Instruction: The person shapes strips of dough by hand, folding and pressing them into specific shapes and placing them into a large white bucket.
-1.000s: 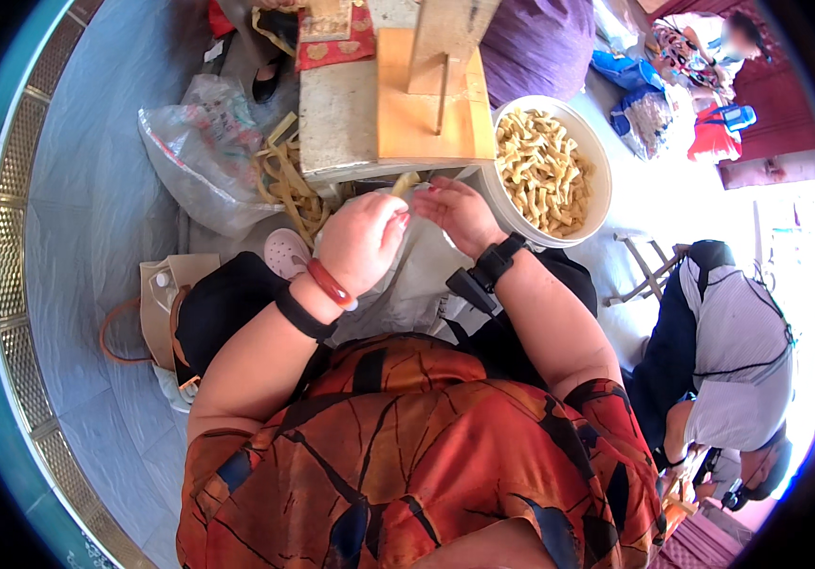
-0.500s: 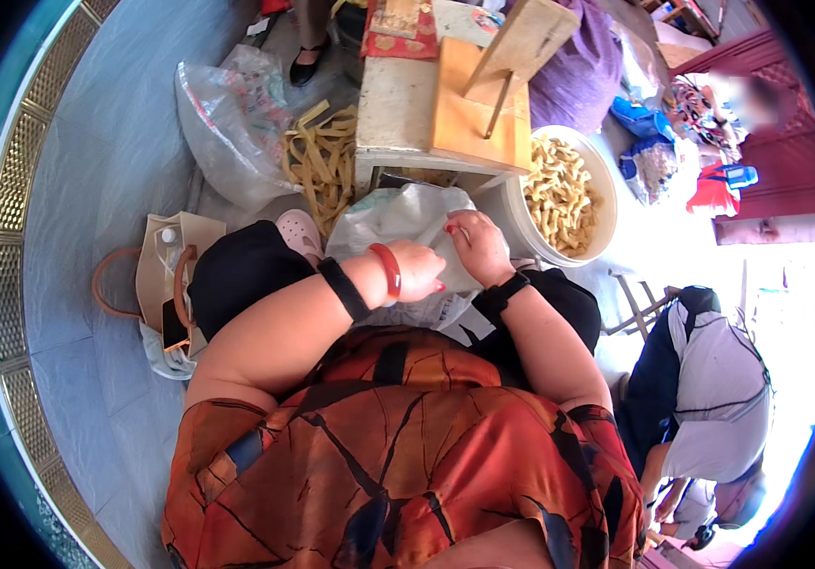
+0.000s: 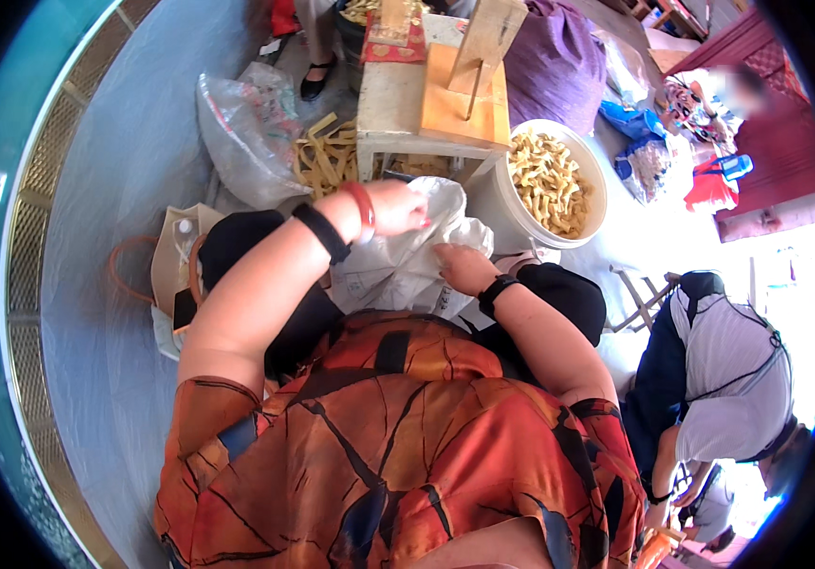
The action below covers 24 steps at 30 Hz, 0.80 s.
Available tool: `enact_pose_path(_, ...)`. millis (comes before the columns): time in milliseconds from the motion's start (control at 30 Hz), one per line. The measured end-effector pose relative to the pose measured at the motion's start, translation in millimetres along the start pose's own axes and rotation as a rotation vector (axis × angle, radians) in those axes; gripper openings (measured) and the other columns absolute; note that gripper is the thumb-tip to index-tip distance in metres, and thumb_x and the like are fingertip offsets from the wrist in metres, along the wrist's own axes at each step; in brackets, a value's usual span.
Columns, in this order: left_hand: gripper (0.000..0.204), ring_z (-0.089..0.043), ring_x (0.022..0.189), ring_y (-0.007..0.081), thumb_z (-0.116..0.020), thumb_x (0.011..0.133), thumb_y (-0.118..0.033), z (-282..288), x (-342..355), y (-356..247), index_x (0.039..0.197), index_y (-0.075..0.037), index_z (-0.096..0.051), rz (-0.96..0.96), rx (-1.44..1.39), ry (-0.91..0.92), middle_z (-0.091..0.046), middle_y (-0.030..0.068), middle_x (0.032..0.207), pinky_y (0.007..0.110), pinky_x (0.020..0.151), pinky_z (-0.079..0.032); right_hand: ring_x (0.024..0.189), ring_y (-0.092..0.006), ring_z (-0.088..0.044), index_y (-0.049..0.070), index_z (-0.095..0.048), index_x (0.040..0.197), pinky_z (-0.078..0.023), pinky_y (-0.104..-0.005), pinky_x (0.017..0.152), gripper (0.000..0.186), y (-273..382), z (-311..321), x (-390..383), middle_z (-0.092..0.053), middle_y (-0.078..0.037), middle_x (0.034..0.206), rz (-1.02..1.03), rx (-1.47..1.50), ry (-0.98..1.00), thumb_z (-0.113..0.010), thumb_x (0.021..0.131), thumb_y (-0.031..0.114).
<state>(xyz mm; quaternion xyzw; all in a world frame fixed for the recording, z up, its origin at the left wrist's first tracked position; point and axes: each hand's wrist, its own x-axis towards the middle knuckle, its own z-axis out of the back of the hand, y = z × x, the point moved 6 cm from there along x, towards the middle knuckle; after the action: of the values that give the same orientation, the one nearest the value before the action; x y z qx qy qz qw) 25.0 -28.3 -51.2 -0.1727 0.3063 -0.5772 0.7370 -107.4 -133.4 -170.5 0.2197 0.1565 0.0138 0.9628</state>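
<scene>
Both my hands are on the white plastic bag point(image 3: 407, 261) in my lap. Left hand point(image 3: 398, 207) closed on the bag's top edge, fingers pinching the crumpled plastic, arm lifted across my front. Right hand point(image 3: 463, 267) lower, fingers curled into the bag's right side, gripping a fold; can't tell how firm. Bag sits between my knees, just below the near edge of the small wooden table point(image 3: 398, 104).

Change since a second ago: hands were together up near the table's near edge with little bag showing; half a second ago the bag was already spread in my lap; now the left hand has pulled higher and the hands stand further apart, so the bag looks more opened out. My read: the bag is being opened or straightened, nothing visibly going in yet.

Around it: white bucket point(image 3: 550, 185) of pale yellow strips just right of the bag, touching the table's right corner. Loose pile of the same strips point(image 3: 324, 156) on the floor at the table's left edge. Clear plastic sack point(image 3: 246, 133) further left. Orange wooden board point(image 3: 455, 109) with an upright piece on the table's right half. Tan handbag point(image 3: 172, 270) on the floor left of my knee. Another person point(image 3: 721, 379) bent over, well apart at lower right.
</scene>
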Motion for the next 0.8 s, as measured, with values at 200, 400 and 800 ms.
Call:
enact_pose_path(200,0.026,-0.063,0.091,0.0318,-0.054,0.093,-0.026,98,-61,-55,0.105,-0.004,-0.063,-0.001,0.161,-0.172,-0.066,0.0157,0.095,0.04,0.079,-0.05,0.104,-0.0366,-0.059,0.005,-0.053,0.12,-0.046,-0.0452,0.091,0.042,-5,4,-2,-0.063,-0.02,0.11,-0.037,-0.047,-0.005,-0.059,0.079,0.013)
enact_pose_path(400,0.013,-0.062,0.089,0.0315,-0.054,0.09,-0.015,138,-114,-15,0.098,-0.006,-0.06,0.015,0.355,-0.473,-0.064,0.0119,0.092,0.041,0.076,-0.049,0.099,-0.0369,-0.061,0.004,-0.053,0.113,-0.049,-0.0462,0.085,0.037,6,5,0,-0.064,-0.02,0.104,-0.046,-0.118,-0.033,-0.059,0.079,0.014)
enact_pose_path(800,0.025,-0.06,0.096,0.0319,-0.06,0.084,-0.013,-49,-79,245,0.108,-0.011,-0.06,0.399,-0.046,-0.466,-0.06,0.0132,0.104,0.04,0.082,-0.049,0.095,-0.0383,-0.06,0.004,-0.053,0.114,-0.048,-0.0479,0.083,0.036,1,-1,9,-0.062,-0.02,0.101,-0.129,0.014,-0.069,-0.06,0.085,0.025)
